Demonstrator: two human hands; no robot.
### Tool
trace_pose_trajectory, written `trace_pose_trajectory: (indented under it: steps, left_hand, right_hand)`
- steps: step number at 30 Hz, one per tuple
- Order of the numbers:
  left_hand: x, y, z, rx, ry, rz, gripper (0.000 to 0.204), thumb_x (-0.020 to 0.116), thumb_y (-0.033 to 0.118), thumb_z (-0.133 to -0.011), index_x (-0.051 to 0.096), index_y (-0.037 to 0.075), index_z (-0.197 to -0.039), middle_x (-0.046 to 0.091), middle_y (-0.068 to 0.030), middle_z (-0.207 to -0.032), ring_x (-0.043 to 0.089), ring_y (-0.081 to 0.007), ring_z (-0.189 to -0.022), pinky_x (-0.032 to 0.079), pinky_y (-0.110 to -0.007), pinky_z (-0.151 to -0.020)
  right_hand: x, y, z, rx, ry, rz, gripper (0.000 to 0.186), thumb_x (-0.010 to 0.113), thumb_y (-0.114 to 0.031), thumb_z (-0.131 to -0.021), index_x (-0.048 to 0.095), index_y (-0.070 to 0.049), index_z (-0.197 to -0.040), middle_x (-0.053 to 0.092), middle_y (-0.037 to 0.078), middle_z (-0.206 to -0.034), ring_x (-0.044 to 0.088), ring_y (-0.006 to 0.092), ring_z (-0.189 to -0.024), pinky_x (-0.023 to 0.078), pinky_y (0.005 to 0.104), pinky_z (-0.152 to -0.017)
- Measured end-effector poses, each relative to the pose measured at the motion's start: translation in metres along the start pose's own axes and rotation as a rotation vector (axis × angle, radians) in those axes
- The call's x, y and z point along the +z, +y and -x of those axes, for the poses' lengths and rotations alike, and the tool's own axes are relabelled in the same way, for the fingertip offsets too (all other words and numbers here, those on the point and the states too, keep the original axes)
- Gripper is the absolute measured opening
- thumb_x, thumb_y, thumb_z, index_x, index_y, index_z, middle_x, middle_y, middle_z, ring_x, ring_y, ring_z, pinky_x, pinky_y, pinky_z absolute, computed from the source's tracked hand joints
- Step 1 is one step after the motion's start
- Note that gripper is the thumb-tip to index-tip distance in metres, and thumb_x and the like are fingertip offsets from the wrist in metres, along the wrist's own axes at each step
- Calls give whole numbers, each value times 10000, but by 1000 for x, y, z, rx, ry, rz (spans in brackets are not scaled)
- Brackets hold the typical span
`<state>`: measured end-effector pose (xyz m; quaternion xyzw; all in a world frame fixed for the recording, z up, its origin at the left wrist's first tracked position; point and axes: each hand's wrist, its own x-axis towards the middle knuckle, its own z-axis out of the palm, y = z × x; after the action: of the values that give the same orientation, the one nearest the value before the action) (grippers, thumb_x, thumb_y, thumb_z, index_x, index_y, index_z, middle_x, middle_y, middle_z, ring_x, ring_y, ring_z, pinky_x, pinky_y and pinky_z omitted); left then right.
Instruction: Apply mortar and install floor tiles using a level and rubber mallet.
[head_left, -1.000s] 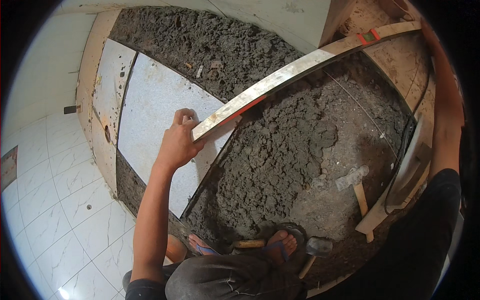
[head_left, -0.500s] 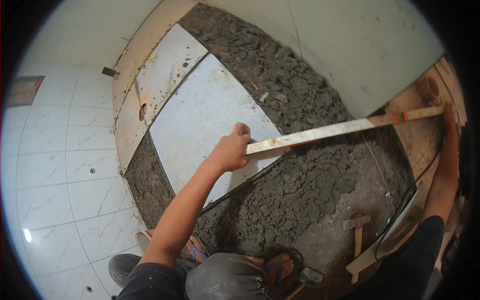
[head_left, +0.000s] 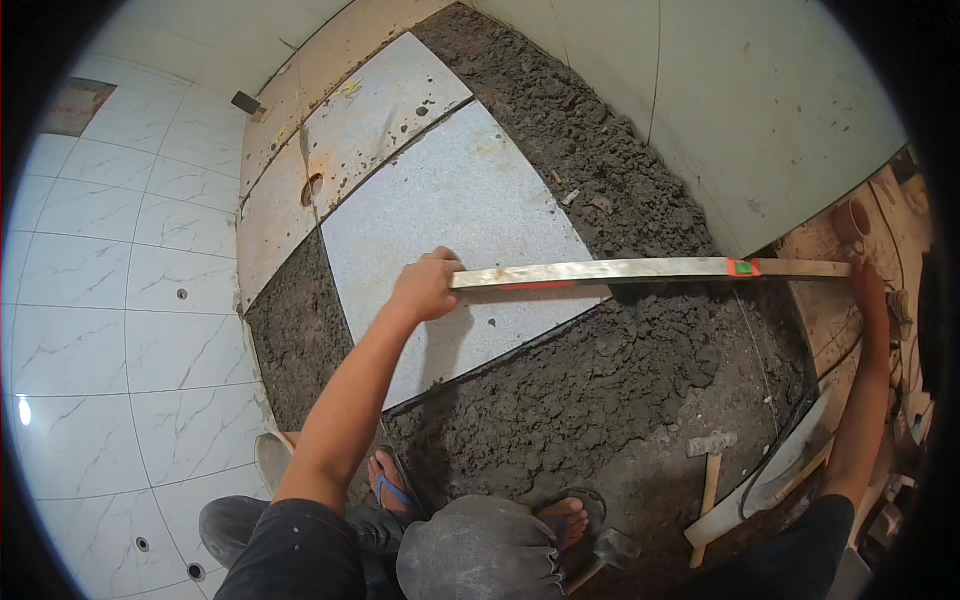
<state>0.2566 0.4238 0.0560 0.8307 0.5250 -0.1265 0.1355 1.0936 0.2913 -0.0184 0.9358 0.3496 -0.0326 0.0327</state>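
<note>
A long, pale spirit level (head_left: 620, 269) with a green vial in a red surround spans from left to right before me. My left hand (head_left: 428, 286) is closed round its left end, above a large light-grey floor tile (head_left: 450, 200). Far to the right, my right hand (head_left: 868, 284) grips the other end. The level's middle crosses the tile's right corner and the rough grey mortar (head_left: 560, 370) beside it. Whether its underside touches the tile, I cannot tell.
Behind lie dirty laid tiles (head_left: 385, 95), one with a round hole. At lower right are a hammer (head_left: 708, 490), a mallet (head_left: 615, 548) and a pale board (head_left: 740, 495). A string line (head_left: 758, 350) crosses the mortar. White marbled wall tiles (head_left: 185, 345) stand left.
The level has swung from sloping up rightward to nearly straight across. My left hand moved left and slightly up, my right hand down and left. The view has shifted too.
</note>
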Motion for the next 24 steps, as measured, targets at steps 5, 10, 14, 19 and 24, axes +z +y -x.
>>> trace_pose_trajectory:
  steps: [5, 10, 14, 19, 24]
  left_hand:
    - [3, -51, 7, -45, -17, 86, 318, 715, 179, -761, 752, 113, -1069, 701, -164, -1068, 645, -377, -1032, 516, -466, -900]
    - [-3, -78, 13, 56, -29, 136, 341, 747, 134, -753, 740, 27, -1077, 715, -243, -986, 681, -421, -949, 533, -464, -844]
    - [-5, -92, 28, -54, -37, 76, 366, 767, 109, -717, 737, 23, -1072, 708, -247, -1021, 676, -430, -980, 529, -463, -878]
    - [-2, -97, 36, -82, -32, 80, 388, 775, 89, -707, 733, 14, -1086, 711, -246, -1029, 678, -423, -1001, 529, -454, -888]
    - [-3, -93, 38, -124, -41, 161, 403, 779, 80, -698, 726, -1, -1090, 712, -255, -1067, 680, -424, -1014, 531, -435, -884]
  right_hand:
    - [-43, -14, 59, -479, -158, -96, 496, 470, -330, -1012, 569, 21, -1348, 612, 253, -1326, 575, 399, -1243, 444, 461, -1038]
    - [-59, -22, 71, -240, -23, 184, 658, 373, -557, -1025, 516, -78, -1453, 601, 259, -1349, 523, 464, -1287, 421, 514, -1071]
    - [-65, -31, 71, -181, -108, -19, 791, 426, -649, -982, 490, -22, -1458, 593, 257, -1359, 521, 429, -1308, 408, 464, -1095]
    - [-68, -37, 61, -132, -144, 42, 601, 403, -467, -1035, 605, 12, -1336, 626, 269, -1312, 592, 426, -1231, 428, 489, -1070]
    - [-42, -58, 35, -191, -215, 190, 495, 371, -300, -1024, 631, 19, -1301, 647, 251, -1292, 596, 381, -1244, 458, 443, -1027]
